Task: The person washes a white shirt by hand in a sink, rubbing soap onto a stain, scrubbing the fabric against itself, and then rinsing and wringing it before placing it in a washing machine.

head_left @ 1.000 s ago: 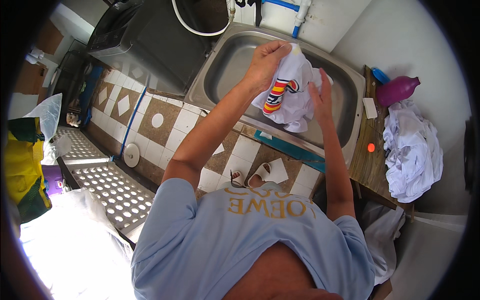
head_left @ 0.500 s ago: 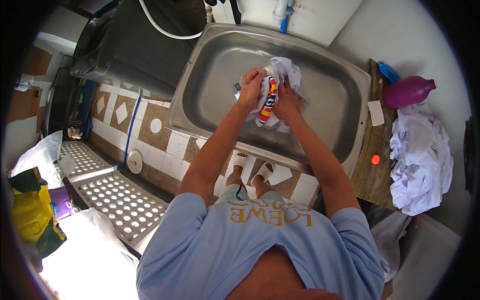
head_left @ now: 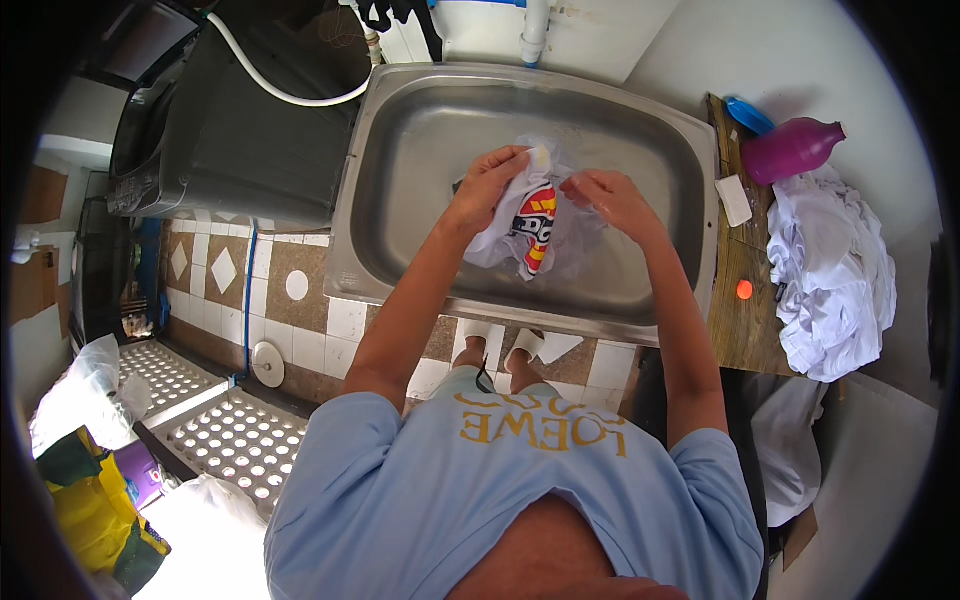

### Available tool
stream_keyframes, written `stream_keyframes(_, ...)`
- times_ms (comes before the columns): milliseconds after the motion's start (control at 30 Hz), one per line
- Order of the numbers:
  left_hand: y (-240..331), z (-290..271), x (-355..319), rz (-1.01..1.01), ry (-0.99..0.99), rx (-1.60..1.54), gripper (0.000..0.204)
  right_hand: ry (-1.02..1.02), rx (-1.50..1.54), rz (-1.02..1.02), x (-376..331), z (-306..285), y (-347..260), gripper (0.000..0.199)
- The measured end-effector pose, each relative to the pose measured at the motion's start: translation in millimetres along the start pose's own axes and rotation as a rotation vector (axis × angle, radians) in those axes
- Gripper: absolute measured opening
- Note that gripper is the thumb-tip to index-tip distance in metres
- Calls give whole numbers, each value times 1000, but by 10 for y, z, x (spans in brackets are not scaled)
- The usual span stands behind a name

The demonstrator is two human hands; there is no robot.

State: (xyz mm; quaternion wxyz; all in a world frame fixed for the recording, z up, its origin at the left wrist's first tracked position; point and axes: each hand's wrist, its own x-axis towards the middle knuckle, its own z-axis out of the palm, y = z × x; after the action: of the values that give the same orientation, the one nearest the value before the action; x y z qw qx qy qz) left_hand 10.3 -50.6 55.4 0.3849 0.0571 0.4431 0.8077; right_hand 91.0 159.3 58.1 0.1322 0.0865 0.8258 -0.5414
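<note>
A wet white garment (head_left: pixel 493 240) with a red, yellow and black print (head_left: pixel 535 228) is bunched up in the steel sink (head_left: pixel 440 120). My left hand (head_left: pixel 486 188) grips the garment's upper left part, with thumb and fingers closed on a fold. On the other side of the print, my right hand (head_left: pixel 615 203) has its fingers bent in at the garment's right edge and appears to pinch it. The right fingertips are partly hidden. Thin, pale, blurred folds of cloth spread below and behind the right hand.
Right of the sink, a wooden ledge (head_left: pixel 745 320) bears a purple bottle (head_left: pixel 795 150), a blue item (head_left: pixel 748 115), a white bar (head_left: pixel 734 201), an orange cap (head_left: pixel 744 290) and piled white clothes (head_left: pixel 835 270). A dark machine (head_left: pixel 260 130) and white hose (head_left: pixel 265 85) stand left.
My right hand has lifted off the garment's middle and moved right, its fingers now bent. The print shows wider and flatter. My left hand keeps its grip. The whole view has shifted slightly.
</note>
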Motion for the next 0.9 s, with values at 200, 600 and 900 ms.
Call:
stream_keyframes(200,137,91,-46,-152,-164,99,29,167,-536,-149,-207,-286,-144,32)
stream_keyframes(600,563,-109,168,-240,-338,347,33,-232,241,-123,-79,-156,-303,29)
stream_keyframes(900,1068,-316,262,-71,-475,689,17,-267,267,-281,126,-71,-663,25)
